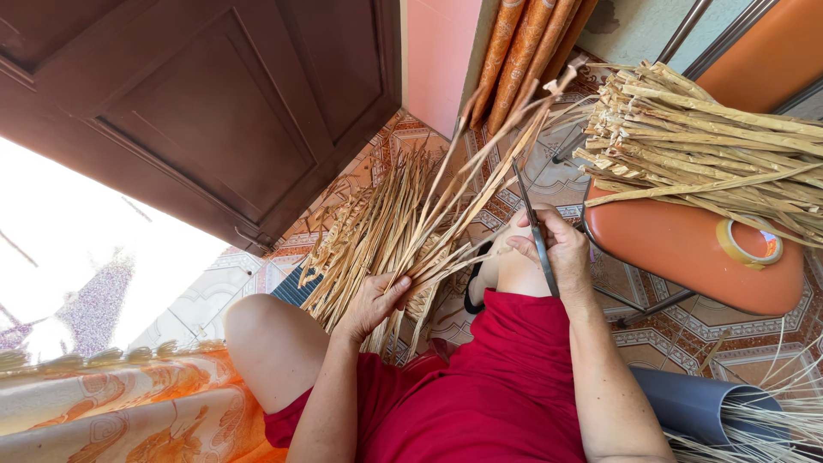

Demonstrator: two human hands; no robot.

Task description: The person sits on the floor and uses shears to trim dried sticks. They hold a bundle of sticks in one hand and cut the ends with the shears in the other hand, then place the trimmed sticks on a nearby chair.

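The scissors (533, 225), gripped in the right hand (555, 249), point up into the fanned dried reed strips (463, 201) that the left hand (374, 302) clutches at their lower ends; a loose grip could let strips slide, or the blades could nick fingers close by.

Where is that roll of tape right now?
In the head view, the tape roll lies flat on the orange chair seat at the right, just below the pile of dried strips and to the right of the right hand.
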